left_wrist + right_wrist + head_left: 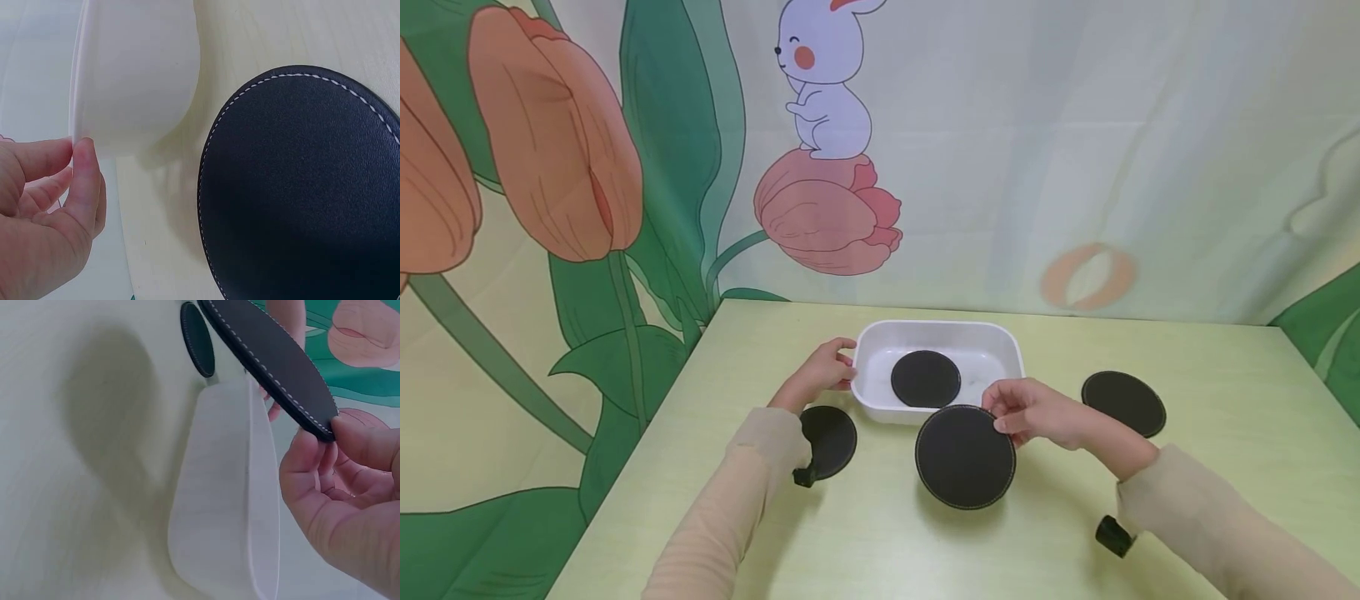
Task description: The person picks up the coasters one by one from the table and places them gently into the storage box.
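My right hand (1039, 412) pinches the edge of a round black coaster (964, 458) with pale stitching, held tilted above the table in front of a white plastic bin (1000, 336). In the right wrist view, thumb and fingers grip the rim of this coaster (275, 359), and its shadow falls on the table. My left hand (822, 369) pinches the bin's left rim; the left wrist view shows thumb and finger on the white wall (137, 69). Inside the bin lies a second black coaster (925, 379).
Another black coaster (833, 442) lies on the table (865, 533) by my left wrist, partly hidden by the sleeve. One more coaster (1123, 403) lies right of the bin, beyond my right forearm. A printed curtain (985, 183) hangs behind the table.
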Tool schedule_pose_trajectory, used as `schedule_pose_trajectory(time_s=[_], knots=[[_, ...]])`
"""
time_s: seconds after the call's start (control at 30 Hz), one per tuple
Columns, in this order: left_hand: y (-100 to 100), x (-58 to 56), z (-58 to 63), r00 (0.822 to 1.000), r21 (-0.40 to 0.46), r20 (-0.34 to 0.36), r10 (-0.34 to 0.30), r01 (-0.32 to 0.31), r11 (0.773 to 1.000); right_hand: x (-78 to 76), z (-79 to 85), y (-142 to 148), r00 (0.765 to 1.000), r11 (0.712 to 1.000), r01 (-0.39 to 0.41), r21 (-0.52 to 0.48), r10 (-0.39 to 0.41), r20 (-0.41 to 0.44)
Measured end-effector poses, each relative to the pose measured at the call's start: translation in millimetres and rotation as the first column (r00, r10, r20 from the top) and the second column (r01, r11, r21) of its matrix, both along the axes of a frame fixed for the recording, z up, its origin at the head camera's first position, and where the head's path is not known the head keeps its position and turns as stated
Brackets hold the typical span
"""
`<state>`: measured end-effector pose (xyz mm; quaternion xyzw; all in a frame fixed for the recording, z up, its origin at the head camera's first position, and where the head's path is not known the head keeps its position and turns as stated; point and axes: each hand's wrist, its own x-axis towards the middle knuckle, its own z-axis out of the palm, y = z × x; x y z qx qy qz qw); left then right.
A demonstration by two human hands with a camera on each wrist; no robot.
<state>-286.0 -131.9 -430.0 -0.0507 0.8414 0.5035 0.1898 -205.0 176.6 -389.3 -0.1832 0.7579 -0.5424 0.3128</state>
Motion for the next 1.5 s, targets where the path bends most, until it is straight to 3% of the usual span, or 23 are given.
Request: schedule_pose_trajectory(time_s=[0.4, 0.9, 1.3, 1.5], knots=[[1.5, 0.6, 1.0, 1.0, 0.02, -0.001, -0.005, 0.005, 1.0, -29.4, 5.3, -4.8, 0.982, 0.967, 0.18, -0.178, -0.165, 0.096], [2.4, -1.3, 1.3, 1.0, 0.014, 0.0, 0.009, -0.009, 1.0, -60.7, -11.0, -26.5, 0.885, 0.86, 0.446, -0.247, -0.383, 0.264], [1.2, -0.6, 0.8, 1.0, 0.02, 0.004, 0.018, -0.018, 1.0, -79.7, -38.2, -40.9, 0.795, 0.809, 0.569, -0.15, -0.493, 0.354], [0.3, 0.0, 1.2, 1.0, 0.011, 0.01, 0.027, -0.028, 1.0, -81.9, -43.1, -48.6, 0.769, 0.801, 0.595, -0.075, -0.539, 0.344]])
